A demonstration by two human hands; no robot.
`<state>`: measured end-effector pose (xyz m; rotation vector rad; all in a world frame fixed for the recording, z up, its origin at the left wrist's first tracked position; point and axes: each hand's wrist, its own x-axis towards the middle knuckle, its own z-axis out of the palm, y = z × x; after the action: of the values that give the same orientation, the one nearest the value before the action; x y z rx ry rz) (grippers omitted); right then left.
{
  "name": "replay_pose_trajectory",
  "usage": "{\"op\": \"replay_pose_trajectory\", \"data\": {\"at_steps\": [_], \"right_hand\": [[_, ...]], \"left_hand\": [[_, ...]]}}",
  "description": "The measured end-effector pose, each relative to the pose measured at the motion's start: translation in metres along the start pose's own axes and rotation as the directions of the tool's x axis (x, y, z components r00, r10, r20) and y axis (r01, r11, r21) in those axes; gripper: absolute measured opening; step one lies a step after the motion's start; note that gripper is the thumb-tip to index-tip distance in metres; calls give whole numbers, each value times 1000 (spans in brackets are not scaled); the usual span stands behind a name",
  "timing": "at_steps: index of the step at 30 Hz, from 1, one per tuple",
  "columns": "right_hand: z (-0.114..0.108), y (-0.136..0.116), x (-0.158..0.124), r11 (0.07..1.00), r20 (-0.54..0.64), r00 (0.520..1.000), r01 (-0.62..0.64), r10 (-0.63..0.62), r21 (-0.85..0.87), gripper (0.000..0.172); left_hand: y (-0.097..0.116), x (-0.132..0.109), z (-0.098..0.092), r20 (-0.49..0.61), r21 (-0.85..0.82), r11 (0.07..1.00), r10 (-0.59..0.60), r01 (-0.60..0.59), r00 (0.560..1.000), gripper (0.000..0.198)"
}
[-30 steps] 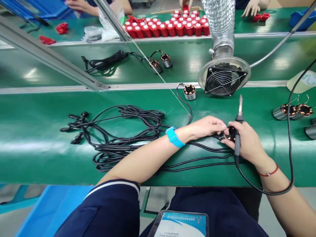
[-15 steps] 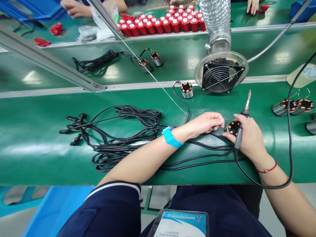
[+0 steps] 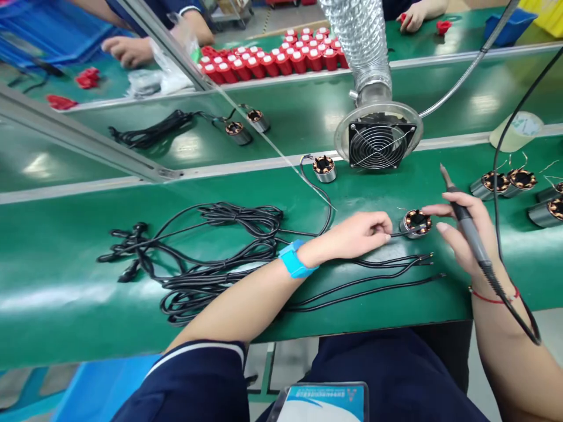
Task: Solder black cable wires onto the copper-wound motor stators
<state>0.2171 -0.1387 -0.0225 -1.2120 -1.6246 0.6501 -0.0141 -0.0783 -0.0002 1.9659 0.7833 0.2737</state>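
Observation:
My left hand (image 3: 367, 233) pinches the end of a black power cable (image 3: 398, 234), whose tip reaches over a motor stator (image 3: 416, 230) with copper windings, standing upright on the green bench. In my right hand (image 3: 466, 234) lies a soldering iron (image 3: 470, 228), its tip pointing up and away from me. The right index finger reaches toward the stator's right rim; I cannot tell whether it touches. Below, several loose cable ends (image 3: 424, 259) rest on the bench. Their coiled cables (image 3: 211, 264) spread to the left, partly under my left forearm.
A round fume fan (image 3: 382, 143) on a foil duct hangs beyond the stator. Another wired stator (image 3: 324, 168) stands left of it. More stators (image 3: 521, 180) and a pale tub (image 3: 516, 132) are at the right. Red-wrapped cylinders (image 3: 272, 61) and co-workers' hands (image 3: 129, 51) are across the bench.
My right hand has drawn back right from the stator with the soldering iron, uncovering the stator and loose cable ends. My left hand now has a cable end at the stator. The view has shifted.

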Motion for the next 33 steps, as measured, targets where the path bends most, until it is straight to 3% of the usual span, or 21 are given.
{"op": "replay_pose_trajectory", "data": {"at_steps": [3,6,14,18,20,24,33], "right_hand": [[13,-16,-5,982,-138,989,-34,60,184,39],[29,-26,-5,957,-196,973,-64,124,284,40],[45,-27,0,851,-120,958,-171,262,496,43],[54,-31,2,879,-165,941,-201,296,431,38],[60,-30,6,894,-174,940,-205,293,399,38],[71,-27,11,897,-102,953,-228,286,378,39],[82,-22,10,990,-137,986,-73,90,123,47]], "left_hand": [[0,-2,-9,-11,-237,971,-28,24,1000,17],[-2,-3,-11,8,-272,962,-35,35,999,20],[-4,-2,-11,-7,-230,972,-41,38,999,24],[-1,-1,-8,-95,-230,970,-107,83,990,23],[-3,1,-4,-207,-362,926,-189,104,960,27],[-6,7,6,-234,-614,780,-326,121,916,37],[3,4,12,-332,-591,799,-367,112,869,58]]}}
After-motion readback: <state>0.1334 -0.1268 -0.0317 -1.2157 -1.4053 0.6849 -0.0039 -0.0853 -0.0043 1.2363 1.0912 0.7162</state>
